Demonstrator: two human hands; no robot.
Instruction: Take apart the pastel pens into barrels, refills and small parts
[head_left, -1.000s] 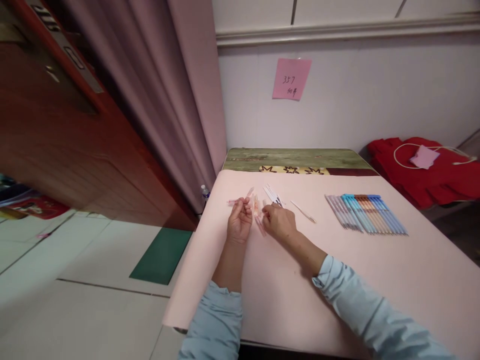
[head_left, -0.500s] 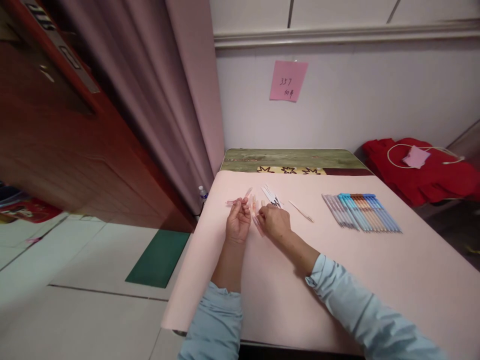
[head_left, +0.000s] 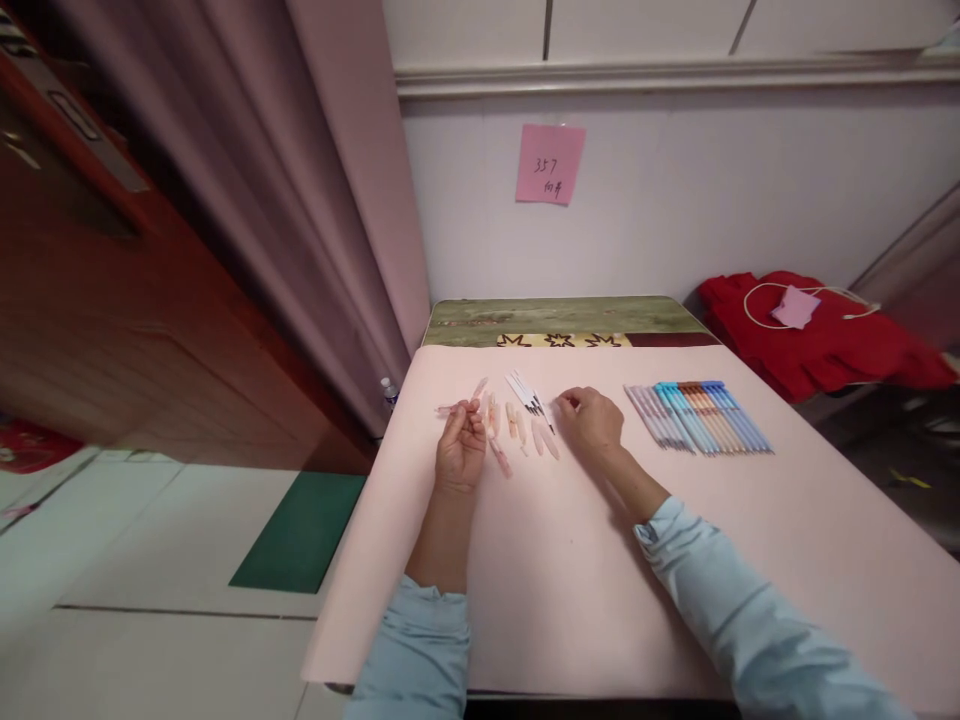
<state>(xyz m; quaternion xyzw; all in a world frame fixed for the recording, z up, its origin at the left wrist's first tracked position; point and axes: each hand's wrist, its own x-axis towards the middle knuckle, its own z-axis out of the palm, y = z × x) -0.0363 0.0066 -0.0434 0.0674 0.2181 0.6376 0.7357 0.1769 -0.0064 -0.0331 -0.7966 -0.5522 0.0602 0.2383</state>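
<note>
My left hand (head_left: pixel 460 445) is palm up, its thumb and fingers pinched together. A translucent pink pen barrel (head_left: pixel 447 409) sticks out to the left of its fingertips. Another pink pen part (head_left: pixel 481 386) lies just beyond them. More pink and peach pen parts (head_left: pixel 513 420) are spread on the table between my hands. My right hand (head_left: pixel 596 420) is pinched close to the tabletop, to the right of several white refills with black ends (head_left: pixel 525 390). At its fingertips shows a bit of a thin pale stick (head_left: pixel 553 407); the rest is hidden under the hand.
A row of finished-looking pens (head_left: pixel 697 418) in grey, blue and brown lies at the right on the pink-covered table (head_left: pixel 570 600). Behind it are a red cloth (head_left: pixel 825 350) and a white cable. A bottle (head_left: pixel 389 393) stands beyond the left edge, near a curtain and door.
My right hand has moved right, off the pink pen parts and over the thin pale stick that lay there. My left hand keeps its pinch. The view has shifted slightly right.
</note>
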